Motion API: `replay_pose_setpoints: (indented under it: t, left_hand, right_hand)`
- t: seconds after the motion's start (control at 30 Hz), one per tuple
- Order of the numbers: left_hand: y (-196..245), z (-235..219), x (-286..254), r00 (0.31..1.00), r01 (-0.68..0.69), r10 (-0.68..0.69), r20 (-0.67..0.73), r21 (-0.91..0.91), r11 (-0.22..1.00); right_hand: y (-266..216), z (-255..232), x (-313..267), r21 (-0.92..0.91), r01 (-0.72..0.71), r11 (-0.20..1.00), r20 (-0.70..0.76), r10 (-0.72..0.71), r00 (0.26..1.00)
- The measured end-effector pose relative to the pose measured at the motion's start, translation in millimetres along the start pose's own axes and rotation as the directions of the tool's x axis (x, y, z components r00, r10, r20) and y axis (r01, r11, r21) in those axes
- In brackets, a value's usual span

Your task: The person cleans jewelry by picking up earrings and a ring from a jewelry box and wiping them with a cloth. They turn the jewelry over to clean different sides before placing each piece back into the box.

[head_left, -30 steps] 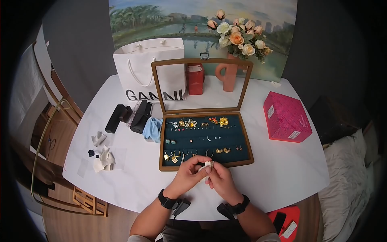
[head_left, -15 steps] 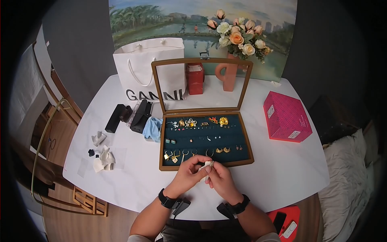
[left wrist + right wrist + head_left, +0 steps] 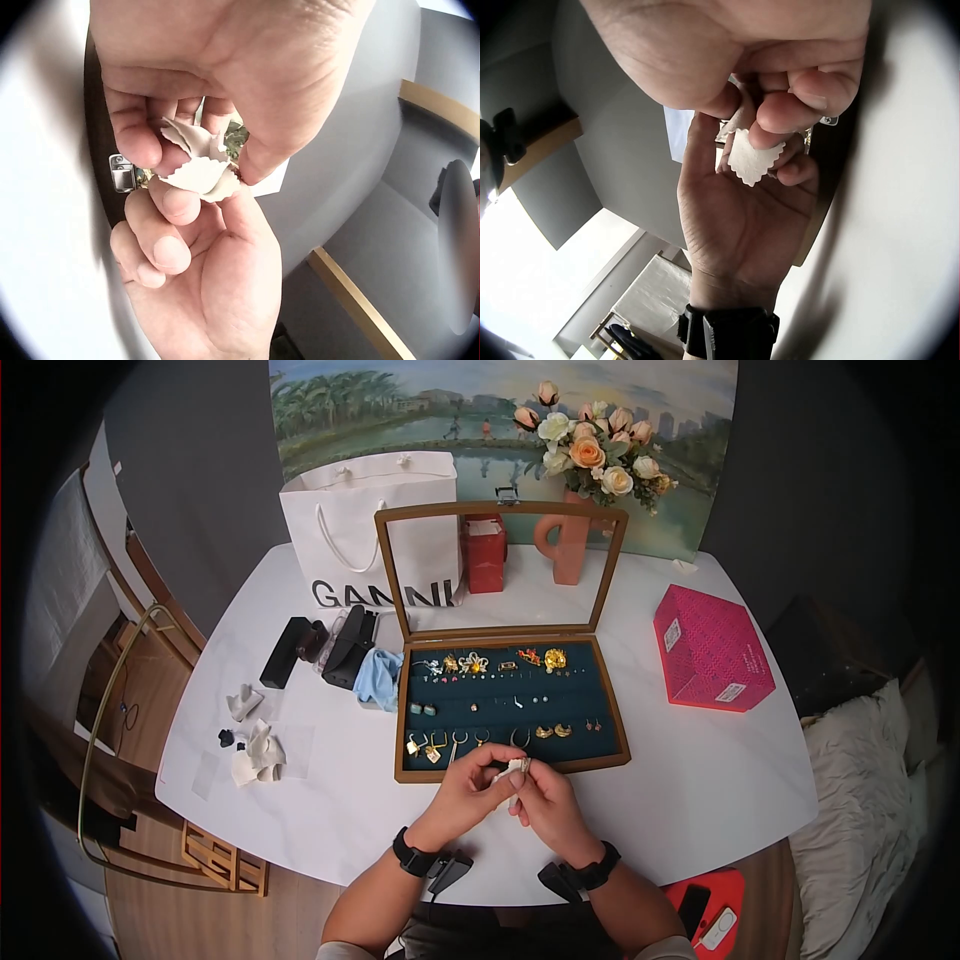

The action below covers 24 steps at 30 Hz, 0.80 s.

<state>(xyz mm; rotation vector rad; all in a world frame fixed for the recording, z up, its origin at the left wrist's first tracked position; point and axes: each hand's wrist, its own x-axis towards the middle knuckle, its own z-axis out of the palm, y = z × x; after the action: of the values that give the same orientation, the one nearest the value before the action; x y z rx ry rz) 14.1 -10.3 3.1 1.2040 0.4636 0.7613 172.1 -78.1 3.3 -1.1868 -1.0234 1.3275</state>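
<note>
Head view: left hand and right hand closed on cloth, near case edge.

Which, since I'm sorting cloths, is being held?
The zigzag-edged cream cloth, pinched between left hand and right hand; no hand touches the blue cloth or crumpled cream cloth.

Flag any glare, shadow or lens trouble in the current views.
Head: black, rounded corners, fairly even light, jewelry too small for fine detail; left wrist: tabletop washed nearly white at the left, cream cloth legible, its scalloped edges clear; right wrist: strong glare at lower left, a soft, blurry shadow across the tabletop.
</note>
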Motion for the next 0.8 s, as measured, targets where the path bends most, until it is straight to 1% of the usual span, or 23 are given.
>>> replay_pose_setpoints:
  t: [0.33, 0.53, 0.8]
  left_hand:
    - [-1.8, -0.1, 0.2, 1.0, -0.009, 0.009, -0.009, 0.009, 1.0]
    - [0.9, -0.3, 0.0, 0.999, 0.014, -0.013, 0.031, -0.04, 0.999]
    - [0.8, 0.7, -0.1, 1.0, 0.007, -0.007, 0.002, -0.008, 1.0]
  right_hand:
    - [1.0, -0.3, 0.4, 0.003, 0.021, 1.0, 0.005, -0.021, 1.0]
    - [-5.0, 3.6, -0.3, -0.038, 0.045, 0.998, -0.007, -0.045, 0.999]
    - [-5.0, 2.9, -0.6, -0.042, 0.044, 0.998, 0.0, -0.044, 0.999]
